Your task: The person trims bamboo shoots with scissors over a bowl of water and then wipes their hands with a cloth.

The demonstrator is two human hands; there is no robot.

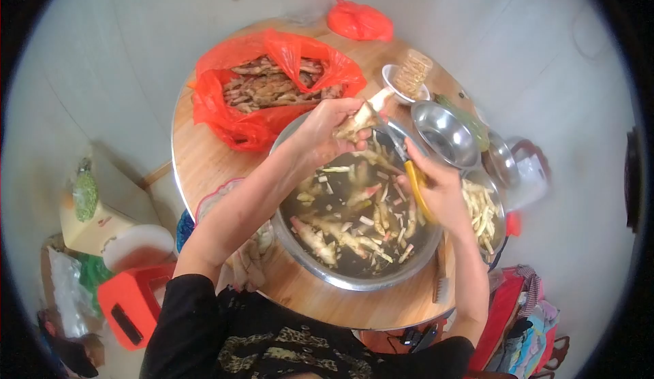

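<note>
A pale, knobbly root (361,119) is gripped in my left hand (332,128), above the far side of a large metal basin (340,283). Yellow-handled scissors (415,181) are in my right hand (437,190), the fingers wrapped round the handles. Their metal blades point up toward the root; whether they touch it cannot be made out. Dark water in the basin holds peeled roots (315,239) and small cut pieces. Behind my left hand lies a red plastic bag (238,130) full of brown roots (269,89).
Right of the basin are a metal bowl (446,134) and a bowl of pale strips (480,215). A white bowl (390,76) stands behind. A brush (441,287) lies near the wooden table's (320,309) right edge. A red stool (133,304) is lower left.
</note>
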